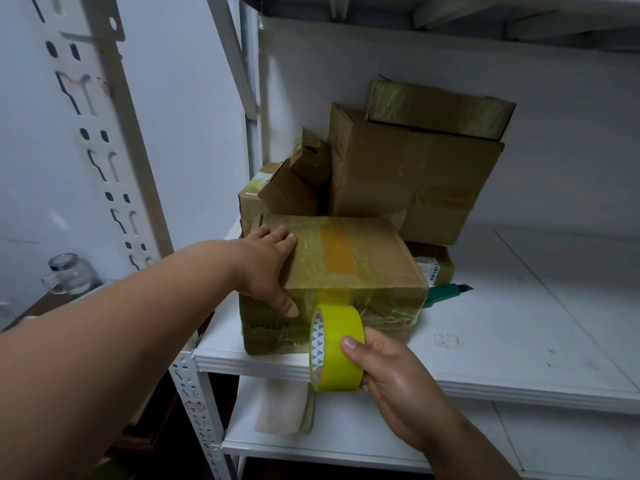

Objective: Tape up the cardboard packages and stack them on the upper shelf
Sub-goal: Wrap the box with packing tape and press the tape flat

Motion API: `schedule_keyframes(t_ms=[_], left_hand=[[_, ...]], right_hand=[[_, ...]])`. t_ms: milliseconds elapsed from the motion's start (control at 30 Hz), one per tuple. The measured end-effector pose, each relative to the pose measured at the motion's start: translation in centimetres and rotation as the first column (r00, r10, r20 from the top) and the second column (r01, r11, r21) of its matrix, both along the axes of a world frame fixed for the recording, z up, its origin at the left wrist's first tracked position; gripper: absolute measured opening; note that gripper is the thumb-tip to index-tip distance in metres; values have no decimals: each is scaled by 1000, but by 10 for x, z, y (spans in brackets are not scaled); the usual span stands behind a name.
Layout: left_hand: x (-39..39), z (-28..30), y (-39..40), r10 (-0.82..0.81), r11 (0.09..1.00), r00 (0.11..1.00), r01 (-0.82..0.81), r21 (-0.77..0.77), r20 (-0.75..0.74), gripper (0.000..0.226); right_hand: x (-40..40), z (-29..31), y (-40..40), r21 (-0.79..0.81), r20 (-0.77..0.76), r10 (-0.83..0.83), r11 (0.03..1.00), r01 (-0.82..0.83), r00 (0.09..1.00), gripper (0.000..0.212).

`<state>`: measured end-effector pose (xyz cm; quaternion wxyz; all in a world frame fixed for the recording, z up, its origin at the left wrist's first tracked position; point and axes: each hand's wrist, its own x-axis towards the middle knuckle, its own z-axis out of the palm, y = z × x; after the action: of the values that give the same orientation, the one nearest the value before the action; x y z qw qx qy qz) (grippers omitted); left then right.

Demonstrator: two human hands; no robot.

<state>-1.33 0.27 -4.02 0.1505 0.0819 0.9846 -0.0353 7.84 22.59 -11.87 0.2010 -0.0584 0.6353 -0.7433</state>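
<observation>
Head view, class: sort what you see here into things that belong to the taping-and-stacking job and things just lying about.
Job:
- front box, left hand resting on it
- tape roll, gripped by right hand
- stacked boxes behind
- shelf

Lying about:
- glass jar, far left
- green cutter beside the front box; may serve the tape
- pale bundle on the lower shelf
</observation>
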Motion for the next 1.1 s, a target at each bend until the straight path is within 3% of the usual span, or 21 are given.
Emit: schedule_keyframes(t_ms=[67, 133, 233, 300, 333, 367, 433, 500, 533, 600, 700, 833, 867, 967, 1100], left_hand=[[2, 0, 6, -23, 999, 1000, 23, -25, -11, 136], [4, -2, 13, -69, 998, 998, 69, -3, -5, 133], [-3, 6, 10, -112, 985, 988, 96, 142, 107, 110], [-11, 13, 5, -65, 958, 989, 24, 287, 133, 90], [-14, 13, 5, -30, 945, 995, -4, 326, 98, 85], [-14, 11, 8, -6, 949, 999, -4, 316, 32, 79], [-10, -1, 18, -27, 982, 995, 44, 181, -96, 68], [-6, -11, 24, -84, 994, 990, 91, 56, -118, 69], [-5, -11, 23, -100, 994, 991, 103, 27, -91, 70], [-11, -4, 17, -118, 993, 992, 119, 11, -39, 74], [-22, 3, 16, -76, 996, 993, 79, 36, -85, 73], [-25, -8, 19, -92, 995, 994, 93, 20, -53, 67], [-30, -4, 16, -101, 994, 995, 102, 29, -25, 67], [-47, 13, 8, -77, 989, 995, 84, 121, -66, 62], [-48, -8, 9, -8, 999, 994, 13, 46, -113, 70]], right_hand=[[-2, 3, 5, 130, -63, 43, 991, -34, 997, 46], [-9, 16, 14, 368, -193, 117, 929, -38, 974, 52], [-27, 47, 28, 594, -452, 62, 765, 249, 890, 38], [-44, 65, 24, 552, -673, 11, 673, 492, 739, 26], [-54, 71, 18, 577, -726, 98, 624, 527, 680, 30], [-63, 74, 9, 661, -711, 264, 568, 491, 652, 47], [-77, 67, -6, 866, -499, 592, 369, 338, 633, 65], [-83, 63, -10, 959, -270, 722, 147, 241, 637, 65], [-86, 66, -9, 974, -210, 737, 97, 206, 643, 64], [-93, 79, -9, 973, -216, 732, 102, 209, 647, 59], [-122, 88, -21, 906, -402, 657, 185, 380, 638, 55], [-150, 74, -39, 991, -129, 694, 58, 125, 709, 67], [-158, 77, -39, 992, -120, 700, 58, 111, 704, 65], [-184, 85, -38, 959, -281, 646, 153, 240, 709, 56], [-193, 66, -39, 985, -149, 653, 32, 170, 742, 65]])
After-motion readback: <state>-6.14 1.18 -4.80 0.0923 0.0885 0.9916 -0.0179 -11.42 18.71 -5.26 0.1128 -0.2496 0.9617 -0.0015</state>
